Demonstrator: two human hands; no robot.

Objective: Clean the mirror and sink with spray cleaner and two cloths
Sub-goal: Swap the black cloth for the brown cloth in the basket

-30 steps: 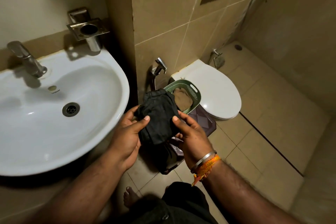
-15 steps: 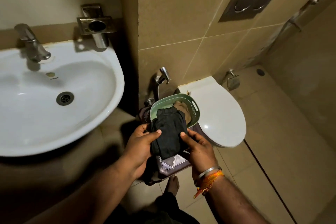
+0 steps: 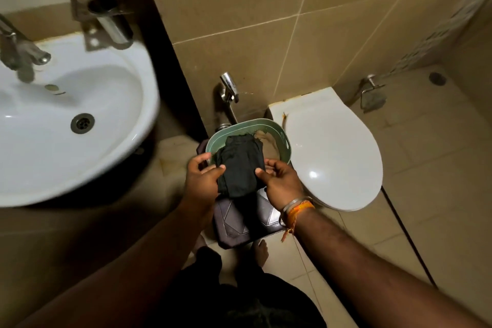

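I see the left hand and right hand pinching the folded dark cloth over the green basket; a loosened pinch may let it unfold or drop beside the basket.

You hold a folded black cloth over the near rim of the green basket, pinched by your left hand and right hand. The white sink sits at the left, its bowl empty around the metal drain.
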